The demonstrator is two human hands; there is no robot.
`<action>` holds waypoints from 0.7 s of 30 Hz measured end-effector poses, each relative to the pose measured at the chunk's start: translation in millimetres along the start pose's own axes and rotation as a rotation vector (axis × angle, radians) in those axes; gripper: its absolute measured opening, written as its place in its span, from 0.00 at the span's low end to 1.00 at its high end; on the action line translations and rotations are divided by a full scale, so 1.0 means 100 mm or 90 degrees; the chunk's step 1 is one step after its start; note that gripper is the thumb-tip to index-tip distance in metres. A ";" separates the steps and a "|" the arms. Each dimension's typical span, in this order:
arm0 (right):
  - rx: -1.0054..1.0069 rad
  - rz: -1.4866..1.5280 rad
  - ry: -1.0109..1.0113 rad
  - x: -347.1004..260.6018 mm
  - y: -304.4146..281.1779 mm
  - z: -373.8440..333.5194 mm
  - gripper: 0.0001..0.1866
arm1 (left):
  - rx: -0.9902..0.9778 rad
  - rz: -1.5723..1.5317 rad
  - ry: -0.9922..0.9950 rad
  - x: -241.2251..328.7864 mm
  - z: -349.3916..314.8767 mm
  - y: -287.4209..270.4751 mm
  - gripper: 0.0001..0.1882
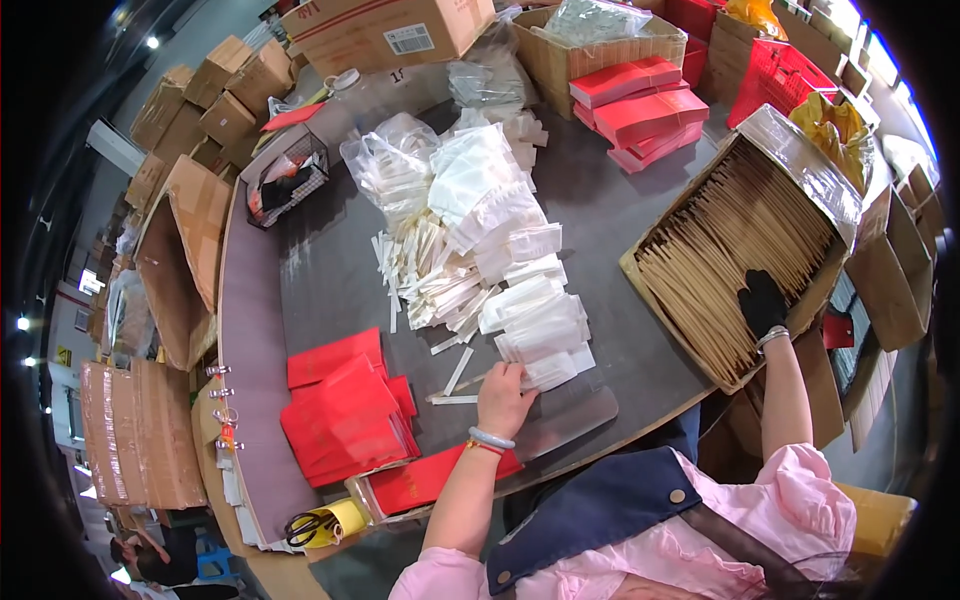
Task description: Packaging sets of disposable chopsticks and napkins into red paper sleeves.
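My left hand (507,402), bare with a pale bangle at the wrist, is at the near end of an overlapping row of white flat packets (545,345). Its fingers are bent, with thumb and fingertips closed at the left edge of the nearest packet. My right hand (763,302) wears a black glove. It rests, fingers extended, on thin brown sticks (735,235) packed side by side in an open cardboard box (690,350) on the right. Loose white strips (440,285) lie heaped left of the packets.
Red envelopes (350,420) are piled at the near left of the dark table (330,260); more red stacks (645,115) stand at the far right. A yellow holder with scissors (315,525) hangs at the near left edge. A wire basket (288,183) and cartons (385,35) line the far side.
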State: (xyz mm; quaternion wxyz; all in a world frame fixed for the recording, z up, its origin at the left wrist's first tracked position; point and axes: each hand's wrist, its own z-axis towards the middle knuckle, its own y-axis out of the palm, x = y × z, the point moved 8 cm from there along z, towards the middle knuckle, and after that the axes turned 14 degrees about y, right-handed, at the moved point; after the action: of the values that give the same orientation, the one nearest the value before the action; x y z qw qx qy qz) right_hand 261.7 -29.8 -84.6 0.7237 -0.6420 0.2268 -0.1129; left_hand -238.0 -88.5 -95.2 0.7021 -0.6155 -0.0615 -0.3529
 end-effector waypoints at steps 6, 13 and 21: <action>-0.008 0.031 0.059 0.07 0.04 0.03 0.20 | 0.025 -0.037 0.024 0.01 -0.02 0.00 0.17; 0.228 0.192 0.036 0.18 -0.41 -0.14 0.15 | -0.018 -0.372 -0.166 0.23 -0.11 -0.15 0.16; -0.220 0.281 -0.441 -1.81 -0.41 -1.50 0.14 | -0.065 0.036 0.014 0.54 -0.58 -0.23 0.15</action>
State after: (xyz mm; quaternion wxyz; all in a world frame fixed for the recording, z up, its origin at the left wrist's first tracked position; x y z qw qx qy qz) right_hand 37.8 -85.1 -22.2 0.6458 -0.6895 0.1186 0.3056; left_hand -231.7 -163.8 -61.9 0.6799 -0.6483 -0.0181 -0.3424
